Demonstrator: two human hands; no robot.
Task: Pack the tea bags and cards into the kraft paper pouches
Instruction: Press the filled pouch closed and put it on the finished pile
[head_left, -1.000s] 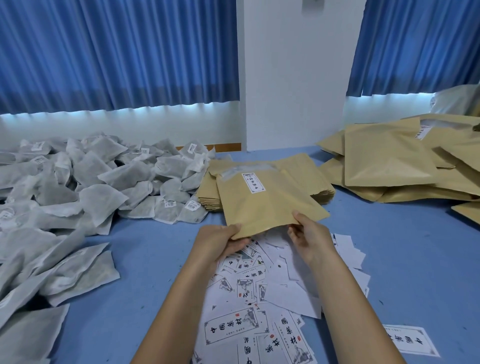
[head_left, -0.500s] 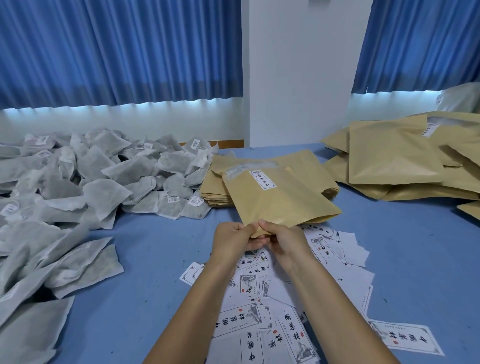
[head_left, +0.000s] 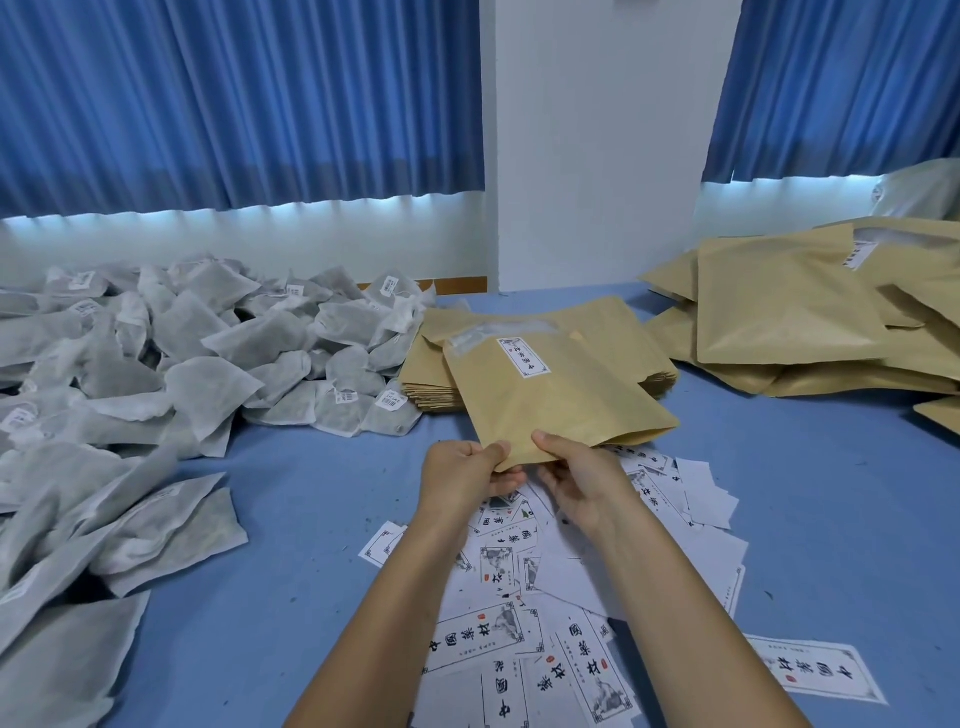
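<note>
Head | left hand (head_left: 462, 475), right hand (head_left: 582, 475) pinch flat matte kraft pouch (head_left: 558, 402)

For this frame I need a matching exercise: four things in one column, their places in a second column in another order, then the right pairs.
Things: 1 tea bags; 2 held pouch; 3 cards; 4 heaped pouches.
Places: A far right; B piled on the left; C pinched at its near edge by left hand and right hand; D scattered flat, near centre.
Pairs: 1-B; 2-C; 3-D; 4-A.
</note>
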